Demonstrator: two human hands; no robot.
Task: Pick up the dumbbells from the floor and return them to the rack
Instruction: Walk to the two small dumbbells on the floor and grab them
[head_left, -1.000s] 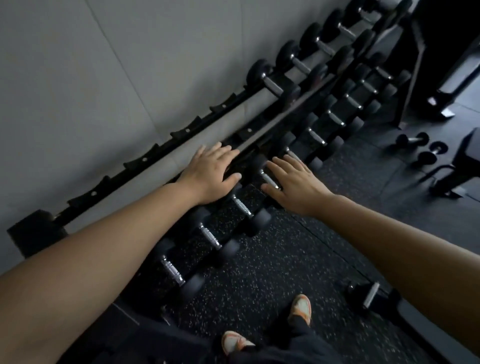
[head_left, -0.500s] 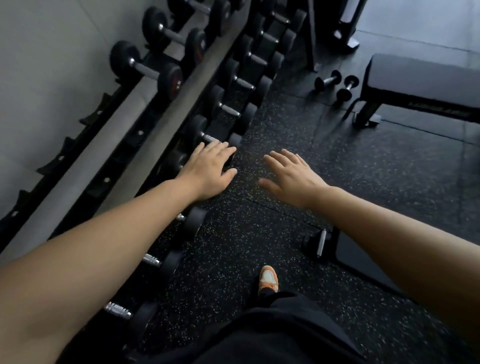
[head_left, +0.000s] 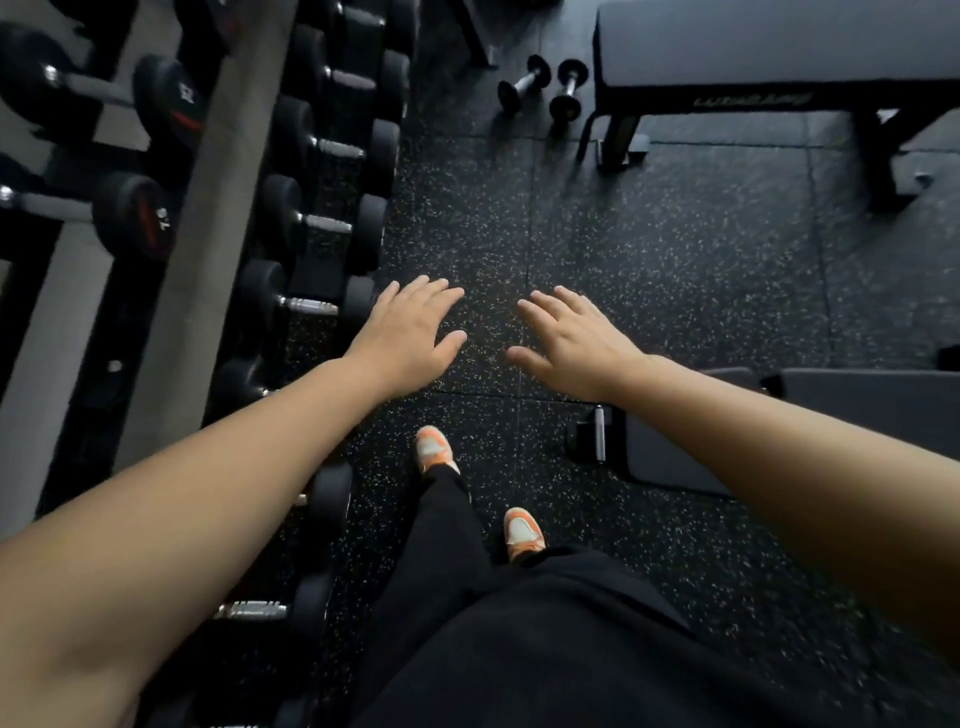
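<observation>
Both hands are held empty above the black speckled rubber floor (head_left: 649, 234).

The left hand (head_left: 410, 332) and right hand (head_left: 571, 338) are spread, fingers splayed. Two small black dumbbells with metal handles (head_left: 543, 88) are seen on the floor at twelve o'clock, beside the dark padded bench (head_left: 769, 52); the black dumbbell rack (head_left: 208, 218) is seen at nine o'clock.

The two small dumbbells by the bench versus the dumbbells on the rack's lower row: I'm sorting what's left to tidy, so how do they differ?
The two small dumbbells lie loose on the floor beside the bench; the lower-row dumbbells sit on the rack. The floor pair has narrower heads than the bulkier racked ones. Both have dark heads and metal handles. Both hands are open, holding neither.
</observation>
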